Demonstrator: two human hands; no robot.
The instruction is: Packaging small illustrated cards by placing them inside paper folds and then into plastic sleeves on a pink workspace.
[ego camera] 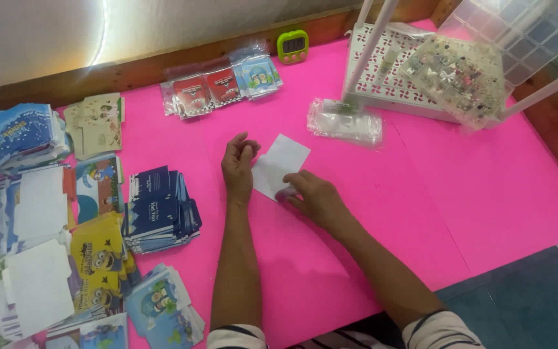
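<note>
Pink table, frame centre: left hand loosely curled, empty; right hand pins white card, unfolded; card stacks wait at left.

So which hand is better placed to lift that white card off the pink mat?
Probably the right hand: its fingertips already press the white card's near corner. The left hand rests curled along the card's left edge, better suited to steadying it.

My left hand rests curled on the pink table, touching the left edge of a white card. My right hand presses the card's lower corner. Stacks of printed cards lie to my left.
</note>
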